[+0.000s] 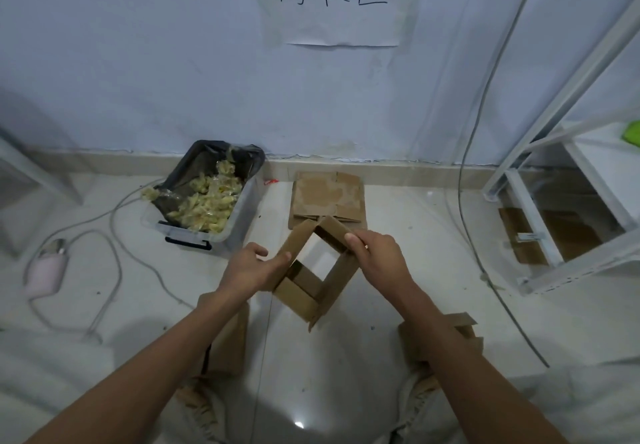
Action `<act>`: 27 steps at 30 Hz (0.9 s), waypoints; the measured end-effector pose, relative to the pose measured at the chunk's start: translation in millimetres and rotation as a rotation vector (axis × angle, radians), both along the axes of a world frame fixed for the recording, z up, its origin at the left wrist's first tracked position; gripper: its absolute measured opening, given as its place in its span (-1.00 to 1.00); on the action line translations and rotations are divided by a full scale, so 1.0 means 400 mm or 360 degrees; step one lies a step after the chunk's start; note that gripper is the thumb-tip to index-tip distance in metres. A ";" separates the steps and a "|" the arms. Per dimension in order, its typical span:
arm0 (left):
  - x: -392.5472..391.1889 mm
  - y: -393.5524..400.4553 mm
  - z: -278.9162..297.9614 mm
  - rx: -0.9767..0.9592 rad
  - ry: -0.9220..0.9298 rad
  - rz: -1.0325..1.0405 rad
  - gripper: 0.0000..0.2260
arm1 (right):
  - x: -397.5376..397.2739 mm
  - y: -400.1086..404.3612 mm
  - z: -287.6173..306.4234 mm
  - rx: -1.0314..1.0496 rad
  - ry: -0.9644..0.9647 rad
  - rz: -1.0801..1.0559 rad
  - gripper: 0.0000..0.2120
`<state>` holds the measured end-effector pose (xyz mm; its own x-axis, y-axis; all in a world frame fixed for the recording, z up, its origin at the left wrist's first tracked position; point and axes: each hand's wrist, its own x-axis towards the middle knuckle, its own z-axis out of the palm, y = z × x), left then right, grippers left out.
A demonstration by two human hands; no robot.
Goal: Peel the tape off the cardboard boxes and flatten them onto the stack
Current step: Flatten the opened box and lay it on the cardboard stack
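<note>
I hold a small brown cardboard box [325, 287] above the floor, opened at both ends so the floor shows through it like a diamond frame. My left hand [251, 267] grips its left wall, thumb on the outside and fingers inside. My right hand [375, 255] grips the upper right wall from above. Behind the box, near the wall, lies the stack of flattened cardboard [329, 197]. Two more cardboard boxes sit under my forearms, one on the left [228, 343] and one on the right [464, 331].
A clear plastic bin [242, 222] lined with a black bag holds crumpled peeled tape, left of the stack. A pink device [46, 272] with cables lies far left. A white metal rack [561, 222] stands at right, cardboard beneath it. A cable hangs down the wall.
</note>
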<state>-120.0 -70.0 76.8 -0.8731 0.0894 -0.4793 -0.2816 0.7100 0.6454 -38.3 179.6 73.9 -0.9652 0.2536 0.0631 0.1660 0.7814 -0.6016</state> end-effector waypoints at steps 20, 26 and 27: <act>0.009 0.000 -0.016 0.0461 -0.0115 0.0157 -0.74 | -0.008 -0.035 -0.017 -0.1476 -0.0276 -0.0500 -0.53; 0.013 -0.002 -0.032 0.0516 0.0168 0.0020 -0.73 | 0.004 0.022 0.023 -0.1906 -0.0437 -0.0643 -0.36; 0.014 -0.004 -0.030 0.0524 0.0215 -0.0039 -0.73 | 0.005 0.028 0.026 -0.1954 -0.0486 -0.0631 -0.35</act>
